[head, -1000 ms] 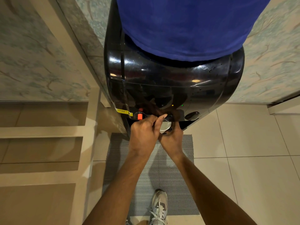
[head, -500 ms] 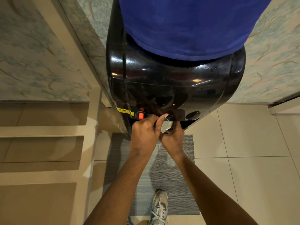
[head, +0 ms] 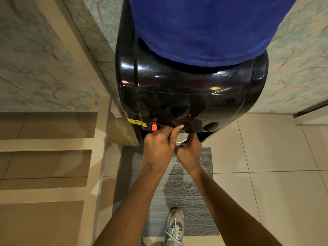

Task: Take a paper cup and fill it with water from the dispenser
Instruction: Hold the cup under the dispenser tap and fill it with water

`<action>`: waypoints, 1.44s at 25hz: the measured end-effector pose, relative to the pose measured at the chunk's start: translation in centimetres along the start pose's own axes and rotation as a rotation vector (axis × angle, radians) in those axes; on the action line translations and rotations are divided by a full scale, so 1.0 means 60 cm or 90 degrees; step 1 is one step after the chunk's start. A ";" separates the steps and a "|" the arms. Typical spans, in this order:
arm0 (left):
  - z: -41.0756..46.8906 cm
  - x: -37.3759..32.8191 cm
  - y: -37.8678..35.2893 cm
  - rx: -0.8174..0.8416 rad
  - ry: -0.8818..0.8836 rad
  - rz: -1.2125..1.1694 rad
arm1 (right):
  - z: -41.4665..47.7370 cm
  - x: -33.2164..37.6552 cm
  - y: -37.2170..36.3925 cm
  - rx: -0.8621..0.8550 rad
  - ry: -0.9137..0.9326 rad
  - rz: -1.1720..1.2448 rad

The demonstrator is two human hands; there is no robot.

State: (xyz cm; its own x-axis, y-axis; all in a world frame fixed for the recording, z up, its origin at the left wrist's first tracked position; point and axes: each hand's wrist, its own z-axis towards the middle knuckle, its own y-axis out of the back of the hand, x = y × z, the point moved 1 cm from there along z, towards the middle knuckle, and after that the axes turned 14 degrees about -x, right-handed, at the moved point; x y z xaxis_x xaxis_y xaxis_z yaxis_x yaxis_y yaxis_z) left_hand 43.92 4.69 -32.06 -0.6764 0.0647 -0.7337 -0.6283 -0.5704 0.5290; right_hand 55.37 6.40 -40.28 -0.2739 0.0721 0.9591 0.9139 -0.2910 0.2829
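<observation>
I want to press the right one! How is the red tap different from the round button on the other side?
The red tap has a bright orange-red lever; the round button is plain dark. The tap sits on the left, right beside the left hand; the button sits on the right, with no hand near it. Both are on the front of the black dispenser, at about the same height.

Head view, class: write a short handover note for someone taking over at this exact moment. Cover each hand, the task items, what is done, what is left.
Left hand: at the middle tap, thumb on it.
Right hand: holds the paper cup under that tap.
Dispenser: black, blue bottle on top, red tap untouched.
Done: cup taken and positioned.
Left: finish filling; water level cannot be seen. Then release the tap and withdraw the cup.
</observation>
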 end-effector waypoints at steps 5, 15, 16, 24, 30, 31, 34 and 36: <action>0.000 0.001 0.000 0.000 -0.004 0.000 | 0.000 -0.003 0.000 0.007 -0.004 -0.006; -0.002 0.005 -0.002 0.009 0.014 -0.006 | 0.002 -0.011 -0.002 0.003 -0.019 -0.006; -0.001 0.005 -0.002 0.007 0.010 -0.006 | 0.002 -0.010 -0.002 0.002 -0.021 -0.002; -0.002 0.004 -0.003 -0.002 0.006 0.001 | 0.001 -0.009 -0.001 0.004 -0.032 -0.002; -0.002 0.005 -0.003 -0.002 0.012 -0.004 | 0.000 -0.005 -0.001 0.000 -0.036 0.012; -0.001 0.005 -0.003 -0.001 0.012 -0.005 | 0.001 -0.005 -0.001 0.000 -0.038 0.010; -0.002 0.004 -0.002 0.001 0.013 -0.006 | 0.001 -0.009 -0.001 0.002 -0.038 0.009; -0.001 0.005 -0.002 0.002 0.015 -0.006 | 0.001 -0.011 -0.001 0.000 -0.035 0.010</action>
State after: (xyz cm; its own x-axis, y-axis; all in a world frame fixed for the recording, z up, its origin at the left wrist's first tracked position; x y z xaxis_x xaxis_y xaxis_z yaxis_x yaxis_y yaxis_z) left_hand 43.83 4.70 -32.37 -0.6607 0.0510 -0.7489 -0.6365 -0.5669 0.5229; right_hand 55.53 6.45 -40.91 -0.2431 0.1204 0.9625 0.9176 -0.2931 0.2685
